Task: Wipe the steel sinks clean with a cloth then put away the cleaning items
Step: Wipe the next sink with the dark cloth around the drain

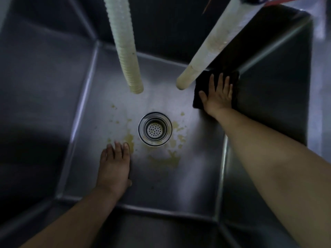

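Right hand flat, fingers spread, presses the dark folded cloth into the far right corner of the deep steel sink, tight beside the smooth pale hose. Left hand rests open on the floor, near the round drain strainer. Yellow stains ring the drain; the ribbed white hose hangs over the back.

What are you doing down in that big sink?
A person is wiping a steel sink. The right hand presses a dark cloth flat against the far right corner of the sink floor, fingers spread. The left hand rests flat on the floor near the drain. Yellowish stains around the drain are not wiped yet. Two pale hoses hang above.
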Motion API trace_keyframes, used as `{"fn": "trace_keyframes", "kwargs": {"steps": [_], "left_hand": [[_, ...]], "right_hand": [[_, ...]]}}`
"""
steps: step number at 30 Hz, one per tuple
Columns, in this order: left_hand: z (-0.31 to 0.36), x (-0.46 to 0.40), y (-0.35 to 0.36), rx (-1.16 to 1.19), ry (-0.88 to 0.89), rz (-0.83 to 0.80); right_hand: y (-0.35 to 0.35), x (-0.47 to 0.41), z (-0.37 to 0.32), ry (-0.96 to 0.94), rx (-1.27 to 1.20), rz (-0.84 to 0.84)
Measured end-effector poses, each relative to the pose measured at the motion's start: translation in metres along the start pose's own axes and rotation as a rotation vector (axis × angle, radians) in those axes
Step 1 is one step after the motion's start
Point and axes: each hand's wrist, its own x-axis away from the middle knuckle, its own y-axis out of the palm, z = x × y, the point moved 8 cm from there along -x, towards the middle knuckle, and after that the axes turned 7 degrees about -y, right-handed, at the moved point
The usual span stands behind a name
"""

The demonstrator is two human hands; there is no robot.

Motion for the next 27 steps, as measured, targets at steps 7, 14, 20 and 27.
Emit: {"fn": "trace_keyframes", "kwargs": {"steps": [7,14,20,27], "left_hand": [[0.000,0.001,-0.001,0.026,-0.004,0.032],[-0.002,0.006,-0.004,0.065,0.000,0.046],[-0.003,0.004,-0.002,0.119,-0.005,0.024],[-0.003,0.002,-0.001,0.140,-0.007,-0.006]], "right_hand": [[0.030,0.111,-0.055,-0.142,0.032,-0.020],[0.071,0.251,-0.115,-0.319,0.011,-0.219],[0.083,0.228,-0.110,-0.287,0.024,-0.257],[0.032,0.090,-0.093,-0.197,0.062,-0.088]]}}
